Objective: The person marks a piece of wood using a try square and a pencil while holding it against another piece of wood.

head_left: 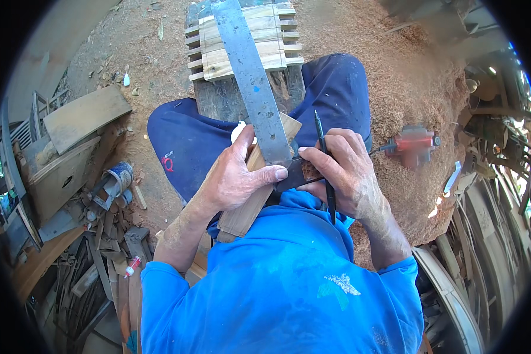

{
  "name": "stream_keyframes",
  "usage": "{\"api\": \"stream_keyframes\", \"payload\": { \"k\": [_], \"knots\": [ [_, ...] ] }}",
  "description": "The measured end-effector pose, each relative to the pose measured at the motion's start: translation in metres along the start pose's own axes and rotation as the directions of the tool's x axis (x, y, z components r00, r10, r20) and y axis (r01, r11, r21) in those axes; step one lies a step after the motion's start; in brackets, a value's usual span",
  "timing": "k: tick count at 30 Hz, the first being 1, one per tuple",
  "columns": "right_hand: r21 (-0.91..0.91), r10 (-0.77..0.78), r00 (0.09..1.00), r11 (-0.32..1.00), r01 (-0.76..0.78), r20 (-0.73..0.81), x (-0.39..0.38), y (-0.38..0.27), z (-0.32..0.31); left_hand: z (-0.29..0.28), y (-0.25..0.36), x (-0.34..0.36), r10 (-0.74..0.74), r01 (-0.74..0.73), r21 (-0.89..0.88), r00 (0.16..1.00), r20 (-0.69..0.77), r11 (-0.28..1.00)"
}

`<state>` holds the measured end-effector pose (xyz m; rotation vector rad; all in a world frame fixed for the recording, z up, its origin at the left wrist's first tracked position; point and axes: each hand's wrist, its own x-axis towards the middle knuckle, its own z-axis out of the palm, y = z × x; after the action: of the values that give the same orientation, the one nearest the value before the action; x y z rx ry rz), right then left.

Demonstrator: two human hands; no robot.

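My left hand (237, 180) is closed around a wooden board (239, 215) lying diagonally over my lap, its thumb against a large metal square with a long speckled blade (253, 97) and dark stock (291, 179). A small white object (238, 131) shows by the left fingertips. My right hand (345, 171) grips a black pen (317, 124) between its fingers and touches the square's dark stock. Beyond my knees, slatted wooden pieces (212, 41) rest on a weathered plank (209, 97), with the blade lying over them. The undersides of both hands are hidden.
Shavings cover the ground (401, 82). A red power tool (413, 143) with a cord lies right of my knee. Scrap boards (85, 124), a bucket (117, 180) and a small bottle (133, 265) are at left. Long wooden offcuts (478, 248) are piled at right.
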<state>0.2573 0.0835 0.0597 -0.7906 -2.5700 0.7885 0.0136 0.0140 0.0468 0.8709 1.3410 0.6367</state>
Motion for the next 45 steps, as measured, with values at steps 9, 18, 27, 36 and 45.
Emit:
{"api": "stream_keyframes", "payload": {
  "k": [9, 18, 27, 36, 45],
  "knots": [
    [0.012, -0.022, 1.000, 1.000, 0.022, -0.005, 0.001, 0.000, 0.000, 0.001, -0.003, -0.001, 0.023, -0.023, -0.044, 1.000, -0.001, 0.999],
    [0.009, -0.011, 1.000, 1.000, 0.011, 0.002, 0.001, -0.001, -0.001, -0.001, 0.001, -0.002, 0.015, -0.014, -0.044, 1.000, 0.011, 0.999],
    [-0.001, -0.023, 1.000, 1.000, 0.023, -0.014, 0.001, -0.001, -0.001, 0.001, 0.002, -0.002, 0.022, -0.022, -0.052, 1.000, 0.013, 0.998],
    [0.257, 0.102, 0.957, 0.966, -0.030, -0.272, -0.003, -0.016, -0.022, 0.002, 0.002, 0.000, 0.119, -0.120, -0.073, 0.993, -0.009, 0.990],
    [0.348, 0.107, 0.971, 0.937, -0.027, -0.212, 0.003, -0.025, -0.021, 0.008, 0.002, -0.003, 0.191, -0.189, 0.041, 0.981, -0.031, 0.981]
  ]
}}
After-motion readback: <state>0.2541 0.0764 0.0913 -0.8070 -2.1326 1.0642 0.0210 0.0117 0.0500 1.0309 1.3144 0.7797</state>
